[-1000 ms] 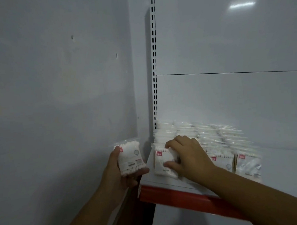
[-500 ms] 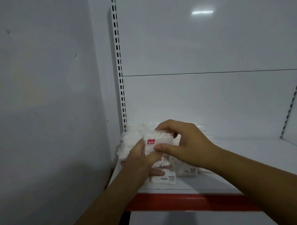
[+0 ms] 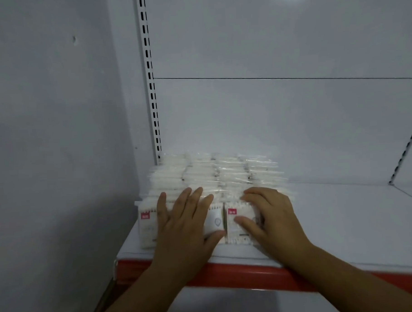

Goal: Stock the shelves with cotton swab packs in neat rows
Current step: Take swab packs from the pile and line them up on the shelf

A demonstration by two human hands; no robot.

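While the shelf (image 3: 344,220) carries the cotton swab packs (image 3: 224,176) in rows running back from its red edge (image 3: 252,275), both hands meet the front ones. The left hand (image 3: 184,227) presses flat, fingers straight; the right hand (image 3: 271,214) curls over the front pack (image 3: 236,221), thumb on its face. With rows lying straight beyond both palms, squaring them likely means pushing away from that edge.
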